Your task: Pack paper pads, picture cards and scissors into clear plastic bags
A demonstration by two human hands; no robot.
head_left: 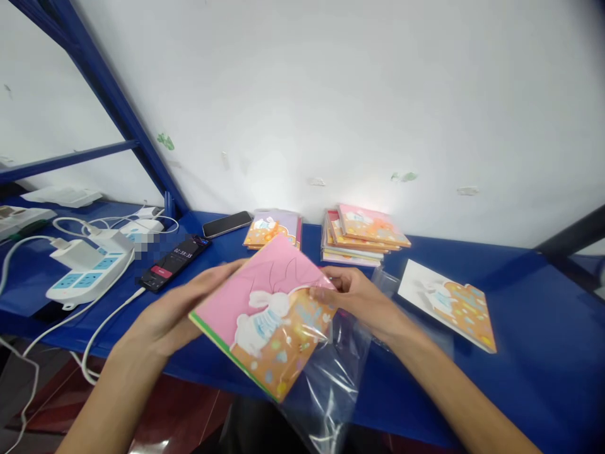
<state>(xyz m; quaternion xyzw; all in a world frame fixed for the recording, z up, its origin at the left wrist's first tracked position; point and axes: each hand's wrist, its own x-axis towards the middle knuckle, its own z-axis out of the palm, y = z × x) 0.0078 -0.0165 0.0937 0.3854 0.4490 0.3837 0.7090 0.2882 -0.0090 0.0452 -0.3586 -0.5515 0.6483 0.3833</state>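
A pink and orange card stack (265, 315) with a white rabbit on its front is held tilted above the shelf's front edge. My left hand (182, 306) grips its left side, fingers partly hidden behind it. At the upper right corner, my right hand (352, 293) pinches the stack, thumb on the front. A clear plastic bag (326, 391) hangs from the stack's right and lower side, below my right hand. How far the stack sits inside the bag I cannot tell. To the right, a white and orange rabbit card (449, 302) lies on the shelf.
Along the wall (331, 94) stand a small pile of cards (274, 227) and a taller pile (363, 230). A dark phone (227, 224), a lit phone (174, 261) and a power strip (89, 277) with white cables lie left on the blue shelf (534, 353).
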